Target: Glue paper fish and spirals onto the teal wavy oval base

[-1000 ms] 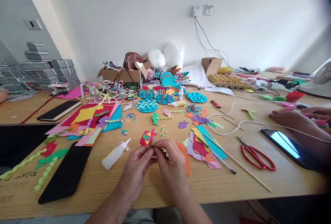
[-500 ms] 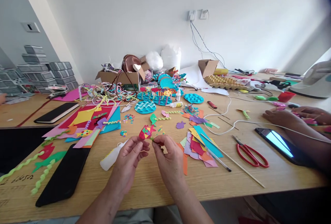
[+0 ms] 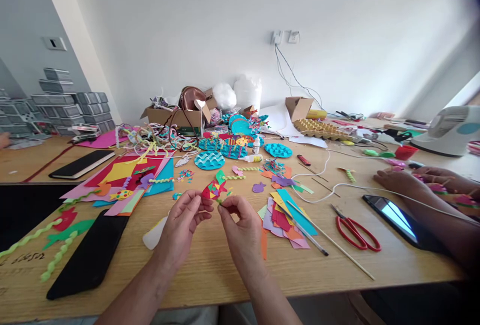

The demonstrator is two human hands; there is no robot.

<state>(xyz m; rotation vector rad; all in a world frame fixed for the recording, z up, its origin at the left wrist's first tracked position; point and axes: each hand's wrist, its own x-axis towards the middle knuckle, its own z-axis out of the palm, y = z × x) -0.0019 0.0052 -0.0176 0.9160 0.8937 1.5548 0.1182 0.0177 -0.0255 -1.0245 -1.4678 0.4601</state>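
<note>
Above the table, my left hand pinches a red paper fish decorated with small coloured scraps. Close beside it, my right hand has thumb and fingers pressed together on a small green piece, whose kind I cannot make out. The green piece is right by the fish's lower edge; whether they touch is unclear. A white glue bottle lies partly hidden behind my left hand. Beyond the fish lies a green paper fish with a wavy yellow-green strip. A purple paper fish rests to the right.
Paper scraps, a pen, a wooden stick and red-handled scissors lie right. A phone and another person's hand are further right. A black case lies left; blue wavy discs stand behind.
The view has tilted up slightly and shifted right. Both hands stay close together around the fish, with only a slight shift of the fingers.
</note>
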